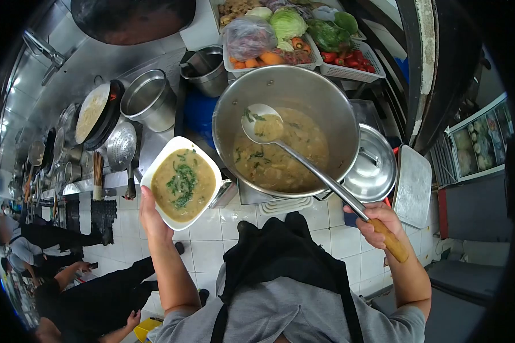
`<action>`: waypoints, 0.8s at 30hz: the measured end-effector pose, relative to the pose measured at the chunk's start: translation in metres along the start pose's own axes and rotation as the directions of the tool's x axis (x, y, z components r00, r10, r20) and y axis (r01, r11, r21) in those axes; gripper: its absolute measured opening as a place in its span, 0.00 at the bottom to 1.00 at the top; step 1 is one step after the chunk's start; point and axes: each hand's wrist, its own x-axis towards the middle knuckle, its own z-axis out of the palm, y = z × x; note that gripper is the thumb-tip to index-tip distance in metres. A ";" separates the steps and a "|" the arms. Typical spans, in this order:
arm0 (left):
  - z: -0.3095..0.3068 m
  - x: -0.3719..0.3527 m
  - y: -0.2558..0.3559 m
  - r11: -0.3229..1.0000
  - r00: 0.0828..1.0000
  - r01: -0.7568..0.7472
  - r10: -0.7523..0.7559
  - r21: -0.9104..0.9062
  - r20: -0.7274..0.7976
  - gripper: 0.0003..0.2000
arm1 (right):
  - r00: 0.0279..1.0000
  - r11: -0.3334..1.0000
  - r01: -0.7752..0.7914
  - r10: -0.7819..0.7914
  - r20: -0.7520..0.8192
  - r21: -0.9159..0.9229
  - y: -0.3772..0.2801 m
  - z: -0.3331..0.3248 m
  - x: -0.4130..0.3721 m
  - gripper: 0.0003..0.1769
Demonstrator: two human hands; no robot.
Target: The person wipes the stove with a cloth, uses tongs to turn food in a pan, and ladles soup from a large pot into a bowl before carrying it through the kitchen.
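My left hand [155, 216] grips the lower left side of a white square bowl [214, 171], filled with thick yellowish soup [165, 186] and chopped green leaves [183, 184] in its middle. My right hand [381, 224] is wrapped round the wooden handle of a long steel ladle [312, 163]. The ladle's head lies inside a large steel stockpot [303, 83], over the soup, with broth and some greens in it. More of the same soup, with bits of leaf, covers the pot's bottom. The bowl is held to the left of the pot.
Behind the pot stand baskets [312, 64] of cabbage, carrots and red peppers. A steel lid [371, 166] and a flat metal tray [412, 186] are at right. Steel pots [149, 102] and a perforated skimmer [122, 146] sit on the left counter. Other people [91, 297] are at lower left.
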 end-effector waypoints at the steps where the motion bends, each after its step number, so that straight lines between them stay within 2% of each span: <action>1: -0.001 0.001 -0.001 1.000 1.000 0.000 0.000 -0.001 0.003 0.28 | 0.996 0.974 0.038 -0.055 -0.071 -0.224 -0.003 0.007 -0.002 0.22; 2: -0.003 0.003 -0.004 1.000 1.000 0.004 -0.004 -0.001 -0.015 0.28 | 0.996 0.974 0.039 -0.056 -0.072 -0.224 -0.006 0.017 -0.005 0.22; 4: -0.003 0.005 -0.006 1.000 1.000 0.007 -0.007 -0.006 -0.030 0.27 | 0.964 0.879 0.004 -0.131 -0.233 -0.477 -0.011 0.038 -0.010 0.18; 7: 0.004 0.004 -0.006 1.000 1.000 0.010 -0.010 -0.029 -0.002 0.28 | 0.938 0.817 -0.057 -0.153 -0.311 -0.574 -0.023 0.049 -0.020 0.16; 10: 0.012 0.006 -0.006 0.999 1.000 0.007 -0.006 -0.043 0.015 0.27 | 0.939 0.795 -0.071 -0.151 -0.309 -0.603 -0.039 0.061 -0.035 0.15; 12: 0.007 0.013 -0.012 0.999 0.994 0.026 -0.023 -0.027 0.105 0.27 | 0.941 0.804 -0.038 -0.172 -0.293 -0.594 -0.048 0.078 -0.044 0.15; 16: 0.022 0.018 -0.014 0.998 0.993 0.027 -0.019 -0.063 0.112 0.28 | 0.946 0.810 0.045 -0.223 -0.236 -0.584 -0.062 0.093 -0.068 0.20; 18: 0.031 0.019 -0.013 0.998 0.985 0.033 -0.023 -0.055 0.170 0.28 | 0.944 0.773 0.117 -0.281 -0.171 -0.624 -0.070 0.106 -0.079 0.21; 19: 0.034 0.021 -0.014 0.997 0.986 0.040 -0.029 -0.063 0.165 0.28 | 0.927 0.774 0.166 -0.335 -0.172 -0.612 -0.071 0.110 -0.083 0.23; 24: 0.049 0.022 -0.015 0.997 0.990 0.047 -0.038 -0.063 0.139 0.26 | 0.933 0.737 0.212 -0.348 -0.092 -0.642 -0.075 0.129 -0.095 0.25</action>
